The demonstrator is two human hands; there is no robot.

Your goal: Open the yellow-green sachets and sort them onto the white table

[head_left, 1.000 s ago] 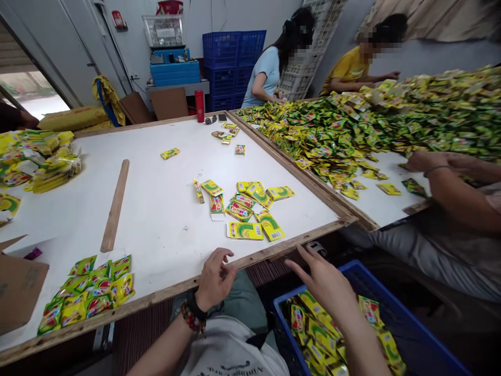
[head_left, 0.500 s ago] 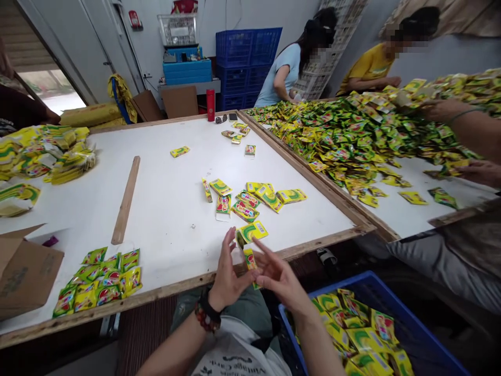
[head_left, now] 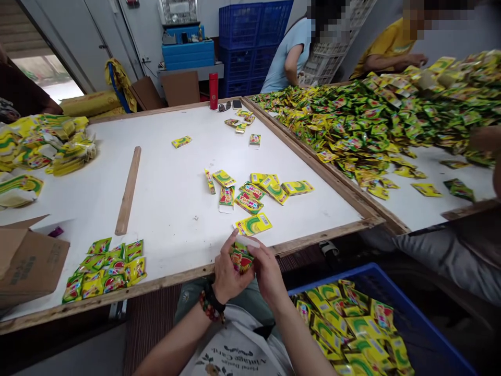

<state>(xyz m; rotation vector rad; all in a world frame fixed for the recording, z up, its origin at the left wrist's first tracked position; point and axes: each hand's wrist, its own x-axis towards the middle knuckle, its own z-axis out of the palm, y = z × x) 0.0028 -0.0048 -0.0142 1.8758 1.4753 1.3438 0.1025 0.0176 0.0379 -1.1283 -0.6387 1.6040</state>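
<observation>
The left hand [head_left: 230, 274] and right hand [head_left: 268, 274] have now come together over the near rim of the wood-edged white desk [head_left: 168, 209], fingers curled closed around a small yellow-green foil sachet [head_left: 241, 259], held there — just short of a flat yellow foil packet [head_left: 253, 224] lying on the desk.

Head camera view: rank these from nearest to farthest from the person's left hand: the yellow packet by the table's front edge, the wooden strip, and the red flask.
From the left hand:
1. Yellow packet: just ahead, slightly right.
2. Wooden strip: on the table, off to the left.
3. Red flask: far table edge, straight ahead.
</observation>
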